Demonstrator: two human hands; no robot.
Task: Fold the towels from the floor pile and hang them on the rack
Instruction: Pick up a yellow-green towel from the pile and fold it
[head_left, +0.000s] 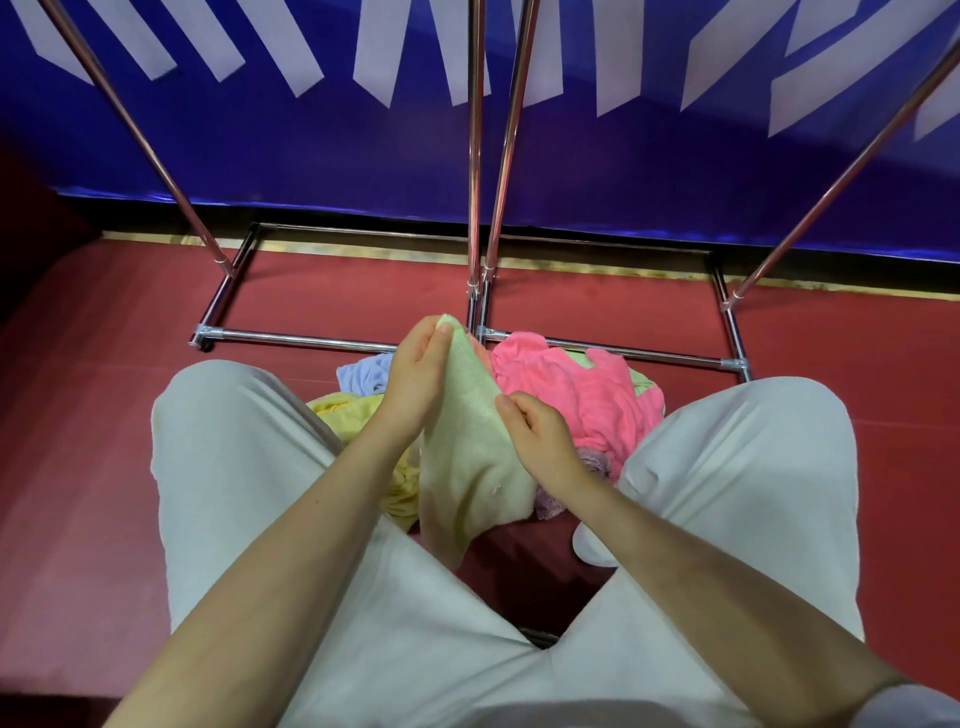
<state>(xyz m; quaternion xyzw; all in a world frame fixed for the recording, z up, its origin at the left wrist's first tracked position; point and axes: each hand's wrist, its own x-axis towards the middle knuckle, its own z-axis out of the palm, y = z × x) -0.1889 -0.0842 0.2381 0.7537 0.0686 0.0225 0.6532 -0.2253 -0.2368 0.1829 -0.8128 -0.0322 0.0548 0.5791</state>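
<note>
— Head view: what held?
— Pale green towel (475, 462), lifted above the floor pile (571, 395), hanging between the knees of light trousers (249, 467).
— Grip?
— Left hand (415, 374) pinching the towel's top corner, fingers curled round the edge. Right hand (540, 431) pinching the side edge lower down, fingers curled.
— Around the green towel?
— Just right of it, a pink towel (582, 389) on the pile. Left of it, a yellow towel (353, 415), partly behind the left wrist. Beyond that, a light blue towel (363, 374). Under the right wrist, a scrap of mauve cloth (592, 462), kind unclear.
— Rack?
— Beyond the towel: chrome rack base (311, 340) on the red floor (78, 415), poles (475, 156) rising past a blue banner (623, 166) with white stripes.
</note>
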